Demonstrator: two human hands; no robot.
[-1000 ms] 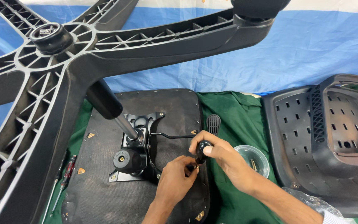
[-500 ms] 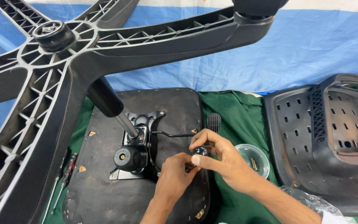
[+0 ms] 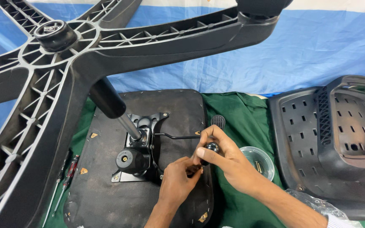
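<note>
Nearest to us, our left hand [image 3: 177,180] rests on the underside of the black seat pan [image 3: 106,198], fingers curled together and pinching something small at its right edge; we cannot tell what that piece is. Just beside it and touching it, our right hand [image 3: 224,162] is clamped around a black round knob [image 3: 211,147], thumb and fingers wrapped over its top. Both hands meet over the seat pan's right edge, a little right of the metal tilt mechanism [image 3: 142,145] bolted at the middle of the pan.

To the right of our right wrist, a small clear plastic tub [image 3: 259,162] sits on the green cloth [image 3: 241,114] with a few screws inside. At the far left of the cloth, beside the pan, a red-handled screwdriver [image 3: 67,179] lies partly under the chair base.

From the tilt mechanism a thin lever [image 3: 178,136] runs right to a black ribbed paddle handle [image 3: 218,122], just above our right hand. The gas lift column [image 3: 108,101] rises tilted from the mechanism up into the black five-star chair base [image 3: 64,63], whose ribbed arms spread across the upper left.

On the right, the black perforated chair backrest [image 3: 330,139] lies on the cloth, well apart from our hands. Behind everything hangs a blue sheet [image 3: 309,55].
</note>
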